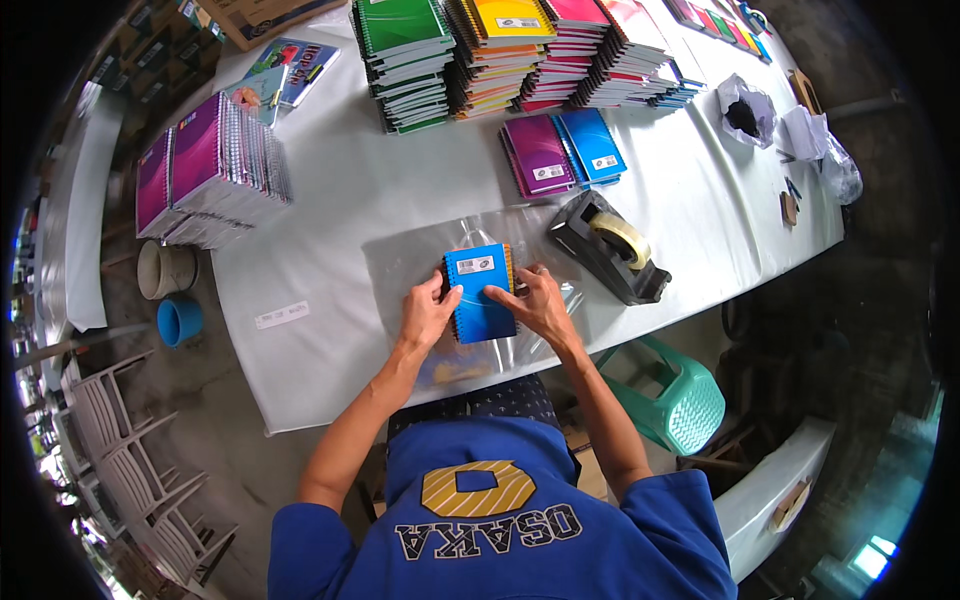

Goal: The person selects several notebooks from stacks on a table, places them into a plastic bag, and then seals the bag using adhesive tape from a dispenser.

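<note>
A small stack of spiral notebooks (pixel 485 310) with a blue cover on top lies in front of me, an orange edge showing along its right side. My left hand (pixel 428 312) grips its left edge, thumb on the cover. From the other side my right hand (pixel 536 305) grips it, thumb also on top and fingers at the edge. Under the stack spreads a clear plastic sheet or bag (pixel 400 265). Just right of it stands a black tape dispenser (pixel 590 225) with a roll of clear tape (pixel 622 240).
Behind are purple notebooks (pixel 537 150), blue notebooks (pixel 592 140) and tall stacks of green notebooks (pixel 405 60) and other colours. Wrapped purple notebooks (pixel 215 175) stand at the left. A crumpled plastic bag (pixel 747 110) lies at right. A green stool (pixel 680 400) stands beside the table.
</note>
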